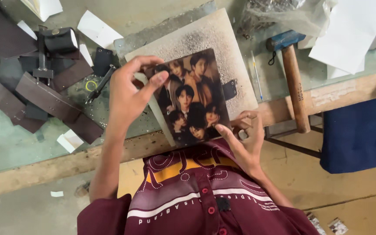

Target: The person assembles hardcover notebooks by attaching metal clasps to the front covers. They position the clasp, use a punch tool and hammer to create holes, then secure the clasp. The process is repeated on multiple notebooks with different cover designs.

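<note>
I hold a rectangular printed photo card (193, 101) showing a group of people, tilted above the bench edge. My left hand (129, 93) grips its upper left corner, thumb on the front. My right hand (242, 139) pinches its lower right corner. Under the card lies a pale speckled board (223, 48) on the glass-topped bench (5, 139).
A wooden-handled hammer (293, 74) with a blue head lies to the right. Dark leather strips (48, 98) and a punch tool (101, 82) lie to the left. White paper sheets (349, 30) and a plastic bag sit at the back right. A blue cloth (357, 135) hangs at the right.
</note>
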